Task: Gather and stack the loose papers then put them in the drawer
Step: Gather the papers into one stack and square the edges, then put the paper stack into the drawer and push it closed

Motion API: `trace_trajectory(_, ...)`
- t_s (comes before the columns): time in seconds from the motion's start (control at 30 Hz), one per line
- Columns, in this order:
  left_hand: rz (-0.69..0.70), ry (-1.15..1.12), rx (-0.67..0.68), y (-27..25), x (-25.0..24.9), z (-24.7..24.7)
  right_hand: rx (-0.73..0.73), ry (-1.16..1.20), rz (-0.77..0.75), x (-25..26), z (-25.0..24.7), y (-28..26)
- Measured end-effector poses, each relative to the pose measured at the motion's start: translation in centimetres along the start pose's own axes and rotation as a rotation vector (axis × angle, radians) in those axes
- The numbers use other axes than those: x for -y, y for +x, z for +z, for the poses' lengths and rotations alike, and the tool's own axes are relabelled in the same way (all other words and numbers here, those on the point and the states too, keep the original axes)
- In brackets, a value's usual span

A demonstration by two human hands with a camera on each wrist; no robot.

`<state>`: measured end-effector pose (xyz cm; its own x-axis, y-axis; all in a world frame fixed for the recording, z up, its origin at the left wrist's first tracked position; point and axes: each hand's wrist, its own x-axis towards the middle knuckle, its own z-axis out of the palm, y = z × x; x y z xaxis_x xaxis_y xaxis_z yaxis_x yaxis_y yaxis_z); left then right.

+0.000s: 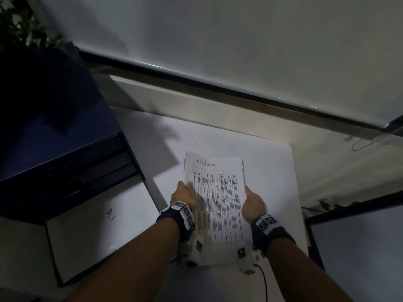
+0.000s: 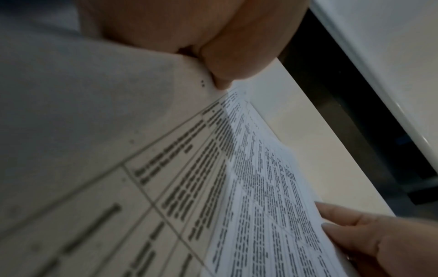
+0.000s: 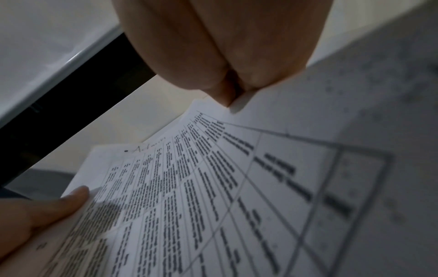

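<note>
A stack of printed papers (image 1: 218, 197), its top sheet a table headed "Admin", is held above the white table (image 1: 272, 171). My left hand (image 1: 185, 194) grips the stack's left edge, thumb on top. My right hand (image 1: 253, 200) pinches the right edge. In the left wrist view my left hand (image 2: 220, 71) presses on the papers (image 2: 237, 187), and the right hand's fingers (image 2: 369, 241) curl round the far edge. The right wrist view shows my right hand (image 3: 232, 86) pinching the papers (image 3: 201, 196), with the left thumb (image 3: 52, 206) on them. The open drawer (image 1: 87, 236) at left holds a white sheet.
A dark blue drawer cabinet (image 1: 54, 127) stands at left, with leafy plants (image 1: 24, 25) behind it. Beyond the table is a white ledge (image 1: 239, 51) with a dark gap under it. A cable (image 1: 263, 282) trails from my right wrist. Another plant (image 1: 327, 204) shows at right.
</note>
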<state>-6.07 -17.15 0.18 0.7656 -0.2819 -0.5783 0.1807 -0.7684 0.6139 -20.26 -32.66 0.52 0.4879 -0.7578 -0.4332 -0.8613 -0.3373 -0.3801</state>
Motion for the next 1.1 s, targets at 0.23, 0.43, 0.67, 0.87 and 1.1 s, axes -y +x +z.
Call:
trace_trajectory(0.23, 0.132, -0.101, -0.149, -1.0, 0.4, -0.1, 0.031, 0.265, 0.066, -0.3, 0.2, -0.9)
trace_trajectory(0.43, 0.232, -0.246, -0.160, -3.1, -2.0, -2.4, -0.118, 0.402, -0.181, -0.9, -3.5, -1.9)
trace_trajectory(0.67, 0.247, -0.258, -0.197, -7.8, 0.3, -4.1, -0.122, 0.478, -0.399, 1.2, -5.8, -3.0)
trace_trajectory(0.87, 0.146, -0.275, -0.393, -12.5, 6.0, -6.6, 0.032, 0.376, -0.527, 3.3, -2.8, -6.8)
trace_trajectory(1.1, -0.066, -0.431, -0.523, -17.7, 14.8, -9.5, 0.269, 0.220, -0.617, 7.1, 3.2, -11.5)
